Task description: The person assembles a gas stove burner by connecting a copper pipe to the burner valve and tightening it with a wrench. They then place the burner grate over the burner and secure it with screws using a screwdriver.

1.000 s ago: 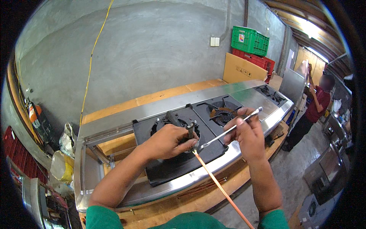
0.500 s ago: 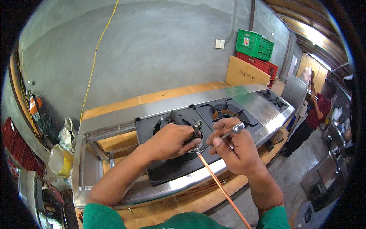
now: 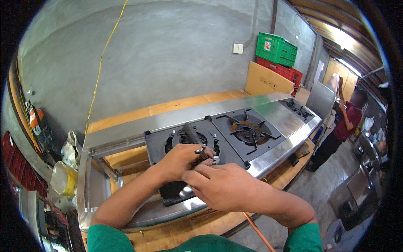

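My left hand [image 3: 181,160] is closed around a wrench [image 3: 200,150], whose open jaw sticks up above the fingers. Against it, my right hand [image 3: 224,185] is curled with its back turned up. A shiny metal end, apparently of a second wrench [image 3: 186,192], shows below the right fingertips. From under the right hand a copper pipe [image 3: 259,233] runs down toward my body; its upper end and fitting are hidden. Both hands are over the front of a black burner plate [image 3: 226,147] on a stainless steel stove [image 3: 168,121].
Farther right, a second burner [image 3: 248,131] and a third [image 3: 296,108] sit in the stove. An open frame bay [image 3: 126,159] lies left. Behind stand a cardboard sheet [image 3: 266,80] and green [image 3: 277,48] and red crates [image 3: 279,69]. A person in a maroon shirt [image 3: 350,115] stands at right.
My right hand has swung left and turned over, its wrench now pointing down-left instead of up-right. The left hand has shifted slightly left and down, its wrench jaw tilting over.
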A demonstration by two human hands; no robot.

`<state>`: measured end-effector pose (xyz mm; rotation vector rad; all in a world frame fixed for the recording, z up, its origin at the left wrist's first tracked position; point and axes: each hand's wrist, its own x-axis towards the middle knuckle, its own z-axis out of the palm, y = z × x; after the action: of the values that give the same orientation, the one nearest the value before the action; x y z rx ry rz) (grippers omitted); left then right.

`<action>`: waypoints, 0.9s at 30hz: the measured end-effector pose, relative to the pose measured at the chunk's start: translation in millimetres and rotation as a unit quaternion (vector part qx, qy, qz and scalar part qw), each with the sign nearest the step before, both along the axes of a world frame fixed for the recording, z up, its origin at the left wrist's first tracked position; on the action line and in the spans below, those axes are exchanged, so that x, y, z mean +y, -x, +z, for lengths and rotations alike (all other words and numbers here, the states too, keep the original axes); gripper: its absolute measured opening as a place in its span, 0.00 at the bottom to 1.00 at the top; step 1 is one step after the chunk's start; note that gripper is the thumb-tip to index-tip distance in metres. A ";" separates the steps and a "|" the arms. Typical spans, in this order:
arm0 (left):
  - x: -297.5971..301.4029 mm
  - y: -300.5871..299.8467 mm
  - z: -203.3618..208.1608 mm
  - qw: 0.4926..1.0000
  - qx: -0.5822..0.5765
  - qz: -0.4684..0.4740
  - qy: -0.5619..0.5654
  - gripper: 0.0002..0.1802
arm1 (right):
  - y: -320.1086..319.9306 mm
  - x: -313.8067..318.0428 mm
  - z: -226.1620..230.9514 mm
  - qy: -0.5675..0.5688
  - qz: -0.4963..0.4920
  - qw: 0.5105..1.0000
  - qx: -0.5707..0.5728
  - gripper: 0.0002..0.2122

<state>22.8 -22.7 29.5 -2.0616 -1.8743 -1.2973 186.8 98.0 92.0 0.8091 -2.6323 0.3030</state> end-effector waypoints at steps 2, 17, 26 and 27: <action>0.9 4.4 -5.4 0.999 -0.027 0.007 0.015 0.18 | 3.9 -1.5 1.2 -0.022 -0.004 1.000 0.015 0.12; -8.3 0.1 -29.6 0.983 -0.161 -0.059 -0.063 0.15 | 9.2 -7.4 -20.6 0.006 0.004 0.998 0.068 0.11; -5.8 -8.1 -30.1 0.992 -0.079 -0.038 -0.086 0.09 | 32.9 106.5 -52.8 0.714 -0.125 0.682 -0.097 0.09; -6.4 -9.4 -30.4 0.992 -0.086 -0.041 -0.078 0.09 | 29.4 106.5 -60.9 0.754 -0.121 0.637 -0.106 0.09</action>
<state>32.2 -29.1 -0.9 -2.0249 -1.7007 -1.6327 157.4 204.5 31.1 -0.2195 -1.5485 2.1275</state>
